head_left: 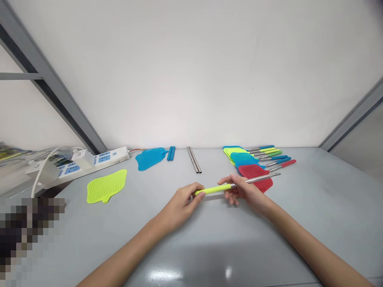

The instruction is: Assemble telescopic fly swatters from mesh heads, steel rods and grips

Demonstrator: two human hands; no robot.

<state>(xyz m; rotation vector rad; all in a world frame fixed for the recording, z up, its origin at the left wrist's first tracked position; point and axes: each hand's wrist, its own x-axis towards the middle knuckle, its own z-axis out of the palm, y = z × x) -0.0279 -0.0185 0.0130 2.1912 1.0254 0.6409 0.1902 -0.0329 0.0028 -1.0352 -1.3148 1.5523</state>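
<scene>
A fly swatter handle (213,189) lies across the space between the person's two hands, slightly tilted, above the near middle of the grey table (311,215). Its yellow-green plastic grip points toward the left hand (181,205), which is closed around the grip's end. Its stainless steel telescopic shaft (254,180) runs out to the right, past the right hand (247,192), which is curled narrowly around the place where grip meets steel. The shaft's far tip passes above a red mesh swatter head (254,173), and whether the two touch cannot be told from this view. That red head is the nearest of an overlapping group, with a teal head (243,160), a yellow-green head (233,154) and a blue head (229,148) stepping back toward the far table edge. Just right of the group, a fan of steel handles with coloured grips (269,156) in blue, yellow, green, teal and red lies side by side. Left of the group, two bare steel rods (194,159) lie together, then two short blue grips (171,153) and a blue mesh swatter head (150,158). A loose yellow-green mesh swatter head (106,185) lies nearer the left table edge. Beyond it, a white power strip (101,160) with blue sockets sits along the far left corner, with a white cable (40,171) curving down from it. The lower left corner is pixelated and hidden.
</scene>
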